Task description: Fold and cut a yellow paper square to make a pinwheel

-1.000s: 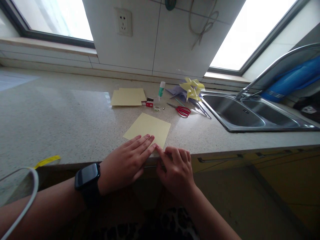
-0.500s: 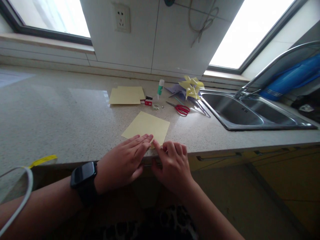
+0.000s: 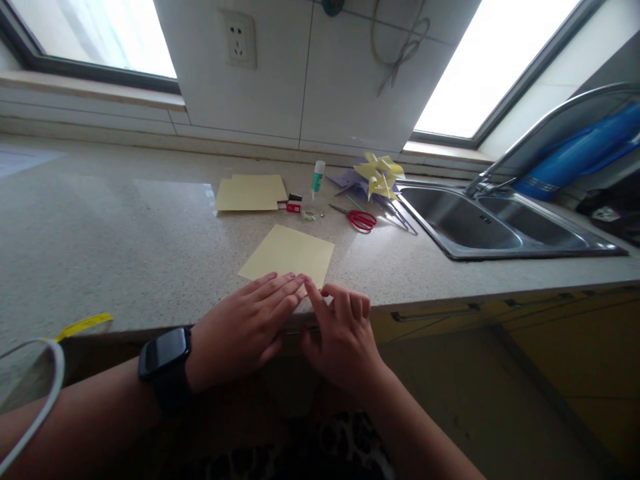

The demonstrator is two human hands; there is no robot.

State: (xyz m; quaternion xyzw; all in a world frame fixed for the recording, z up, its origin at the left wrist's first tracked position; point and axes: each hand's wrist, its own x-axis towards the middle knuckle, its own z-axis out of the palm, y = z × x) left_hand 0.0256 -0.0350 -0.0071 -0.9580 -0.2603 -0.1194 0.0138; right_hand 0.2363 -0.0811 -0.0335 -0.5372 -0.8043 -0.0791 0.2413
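Observation:
A pale yellow sheet of paper [image 3: 290, 250] lies on the counter at its front edge, turned so one corner points toward me. My left hand [image 3: 250, 320], with a black smartwatch on the wrist, rests flat, fingers stretched over the near part of the sheet. From the other side, my right hand [image 3: 343, 327] presses its index fingertip on the near corner, right against the left fingertips. Its thumb hangs apart below, and its other fingers are bent. The near corner is partly hidden under the fingers, so I cannot tell whether it is folded.
Behind the sheet lie more yellow paper [image 3: 250, 193], a small red box [image 3: 294, 204], a glue stick [image 3: 318, 177], a roll of tape [image 3: 309, 215] and red-handled scissors [image 3: 361, 219]. A yellow pinwheel [image 3: 383, 177] lies by the steel sink [image 3: 460, 220]. A white cable [image 3: 57, 373] hangs at left.
The right index fingertip has slid slightly up and left, now meeting the left fingertips. The left hand stays flat on the paper. The whole view has shifted a little.

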